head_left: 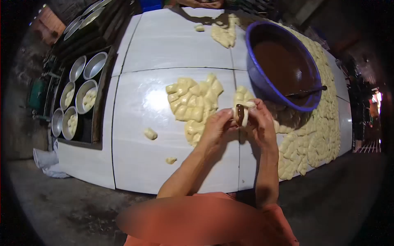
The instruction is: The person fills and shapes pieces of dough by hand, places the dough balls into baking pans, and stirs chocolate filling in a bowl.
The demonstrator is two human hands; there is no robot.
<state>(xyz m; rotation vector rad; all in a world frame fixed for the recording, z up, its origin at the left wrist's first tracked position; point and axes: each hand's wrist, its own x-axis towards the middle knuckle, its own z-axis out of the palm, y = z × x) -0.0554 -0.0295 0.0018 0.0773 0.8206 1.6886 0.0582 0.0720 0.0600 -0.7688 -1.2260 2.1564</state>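
Between my two hands is a small piece of pale dough (pixel 245 119) with a strip of dark brown filling (pixel 239 114) on it. My left hand (pixel 219 125) pinches its left side with thumb and fingers. On the other side, my right hand (pixel 262 121) grips the right edge. Just beyond and left of my hands lies a cluster of dough pieces (pixel 188 99) pressed together. A purple basin (pixel 262 84) of brown filling (pixel 283 61) stands to the right, with a dark utensil handle (pixel 314 90) resting in it.
Many dough pieces (pixel 314 143) cover the table's right side. Two small dough lumps, one (pixel 150 133) and another (pixel 171 160), lie at left. A dark tray (pixel 98 119) holds several round metal tins (pixel 95 65), some with dough. Across the white tiled table (pixel 176 49), part of another person (pixel 201 3) shows.
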